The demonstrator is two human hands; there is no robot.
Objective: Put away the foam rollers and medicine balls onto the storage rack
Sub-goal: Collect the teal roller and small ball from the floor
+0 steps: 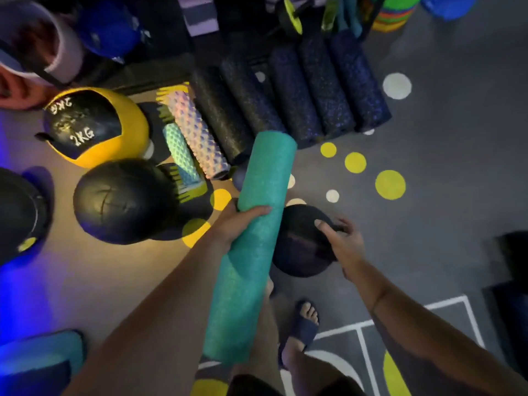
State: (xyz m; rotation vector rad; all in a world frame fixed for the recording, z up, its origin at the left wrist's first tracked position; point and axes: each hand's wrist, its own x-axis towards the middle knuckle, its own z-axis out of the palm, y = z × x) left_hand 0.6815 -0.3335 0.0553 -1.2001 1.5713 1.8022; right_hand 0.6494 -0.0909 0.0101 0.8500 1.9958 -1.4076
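1. Foot in a dark sandal (303,324) is standing on the grey floor (445,195), with white line markings just beside it.
2. Left hand (243,224) is gripping the teal foam roller (251,252) near mid-length, fingers wrapping over the top. The roller is being held off the floor and tilted, near end by the leg, far end pointing up at the roller row.
3. Right hand (343,241) is gripping the dark medicine ball (300,250), thumb and fingers curling over its top. The ball is sitting just right of the teal roller. Can't tell whether it is resting on the floor or lifted.
4. Small dark ball (238,178) is lying on the floor, partly hidden behind the teal roller.
5. Black medicine ball (123,201) is sitting on the floor left of the left hand. Another black ball (20,212) is showing at the left edge.
6. Yellow-and-black ball (94,127) marked 2KG is sitting just behind the black one.
7. Two knobbly rollers, a short teal one (181,152) and a longer pale one (197,138), are lying side by side right of the 2KG ball.
8. Dark speckled rollers (294,92) are lying in a row next to those, running to the right.
9. Storage rack (160,78) is showing as dark framing behind everything, too dim to read its shelves.
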